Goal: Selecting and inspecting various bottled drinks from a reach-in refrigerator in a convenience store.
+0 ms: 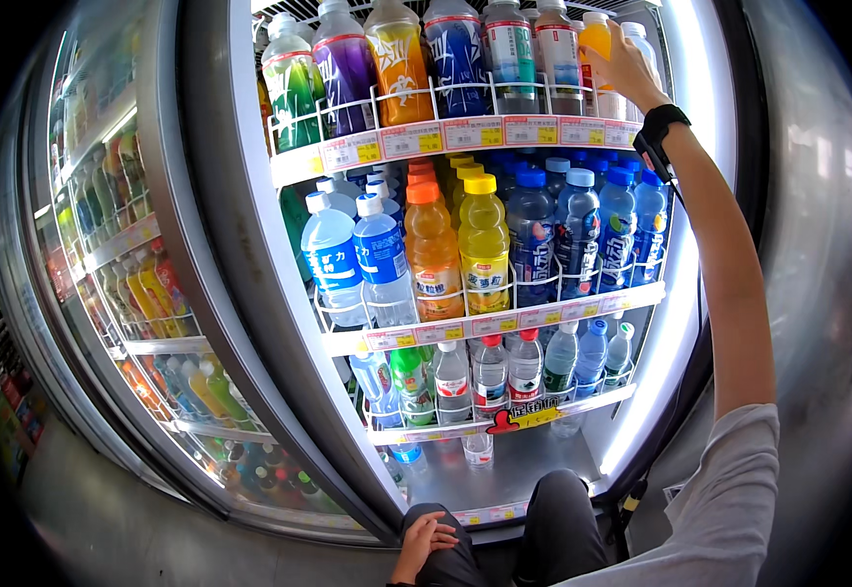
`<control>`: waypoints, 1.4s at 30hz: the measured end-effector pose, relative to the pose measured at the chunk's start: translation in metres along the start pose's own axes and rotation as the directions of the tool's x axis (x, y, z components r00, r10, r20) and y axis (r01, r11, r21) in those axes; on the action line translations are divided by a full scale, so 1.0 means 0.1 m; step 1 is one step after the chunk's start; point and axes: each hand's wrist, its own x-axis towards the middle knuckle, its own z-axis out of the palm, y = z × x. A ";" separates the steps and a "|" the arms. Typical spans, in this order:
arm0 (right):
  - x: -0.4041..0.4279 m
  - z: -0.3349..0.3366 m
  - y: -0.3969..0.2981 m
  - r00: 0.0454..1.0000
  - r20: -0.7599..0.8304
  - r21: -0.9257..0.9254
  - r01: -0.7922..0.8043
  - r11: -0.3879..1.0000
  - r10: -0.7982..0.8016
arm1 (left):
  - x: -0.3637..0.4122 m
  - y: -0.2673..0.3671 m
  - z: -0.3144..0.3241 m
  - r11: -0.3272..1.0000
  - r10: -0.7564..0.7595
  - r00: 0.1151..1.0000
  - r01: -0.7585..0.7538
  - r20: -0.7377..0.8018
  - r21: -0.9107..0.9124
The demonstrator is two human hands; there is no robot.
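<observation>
At the right end of the top shelf, my right hand (pixel 622 66) has its fingers round a small plastic bottle of orange drink (pixel 597 38) with a pale cap. A white-capped bottle (pixel 640 42) stands just beyond that hand, partly hidden by it. To the left, in the same wire-fronted row, are clear soda-water bottles (pixel 512 48) and larger drink bottles in blue (pixel 456 55), orange (pixel 398 62), purple (pixel 343 66) and green (pixel 292 81). My left hand (pixel 429 539) rests on my left knee with nothing in it, fingers loosely apart.
The middle shelf (pixel 499 321) carries water, orange, yellow and blue drink bottles behind a wire rail. Small water bottles (pixel 490 370) line the lower shelf. A promotion tag (pixel 525 417) sticks out from its edge. Glass cooler doors (pixel 125 257) stand at left; an open door (pixel 815 242) is at right.
</observation>
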 end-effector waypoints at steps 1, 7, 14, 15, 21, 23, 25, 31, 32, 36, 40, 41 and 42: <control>0.01 0.01 0.02 1.000 -0.001 -0.002 0.000 1.000 0.000 | 0.01 0.00 0.01 1.000 0.000 1.000 0.000 0.002 0.001; 0.08 -0.04 0.00 0.999 0.051 -0.093 0.001 0.996 0.004 | 0.02 -0.06 0.04 0.999 0.032 0.999 -0.032 0.003 0.018; 0.16 -0.05 -0.01 0.990 0.076 -0.149 -0.108 0.983 0.121 | 0.02 -0.06 0.05 0.998 0.050 0.998 -0.048 -0.037 0.051; 0.13 -0.07 -0.03 0.991 0.034 -0.120 -0.127 0.985 0.131 | 0.02 -0.06 0.05 0.998 0.047 0.998 -0.045 -0.041 0.045; -0.10 -0.32 -0.38 0.993 -0.070 -0.047 -0.097 0.994 0.093 | -0.02 -0.07 0.05 0.997 0.062 0.996 -0.058 -0.058 0.057; -0.16 -0.45 -0.48 0.996 -0.060 -0.044 -0.074 0.996 0.071 | -0.02 -0.07 0.04 0.997 0.065 0.996 -0.062 -0.055 0.048; -0.19 -0.54 -0.48 0.997 -0.043 -0.043 -0.059 0.997 0.057 | -0.01 -0.07 0.05 0.997 0.071 0.996 -0.069 -0.046 0.040; -0.01 -0.66 -0.22 0.872 0.426 0.356 -0.407 0.841 0.241 | 0.01 -0.06 0.07 0.995 0.082 0.996 -0.079 -0.047 0.063; -0.03 -0.45 -0.05 0.991 0.100 0.502 -0.125 0.856 0.086 | 0.01 -0.05 0.08 0.995 0.078 0.995 -0.074 -0.058 0.071; 0.05 -0.28 0.03 0.972 0.014 0.445 0.203 0.872 -0.233 | 0.01 -0.06 0.10 0.995 0.074 0.994 -0.068 -0.078 0.073; -0.05 -0.15 -0.23 0.995 -0.054 0.087 0.089 0.992 -0.085 | -0.01 -0.07 0.12 0.992 0.091 0.992 -0.083 -0.093 0.091; -0.14 -0.30 -0.48 0.995 -0.054 0.104 0.086 0.991 -0.081 | -0.02 -0.10 0.08 0.992 0.096 0.990 -0.086 -0.099 0.093; -0.20 -0.51 -0.70 0.998 -0.051 -0.049 0.043 0.998 -0.046 | -0.02 -0.11 0.07 0.991 0.099 0.991 -0.090 -0.094 0.095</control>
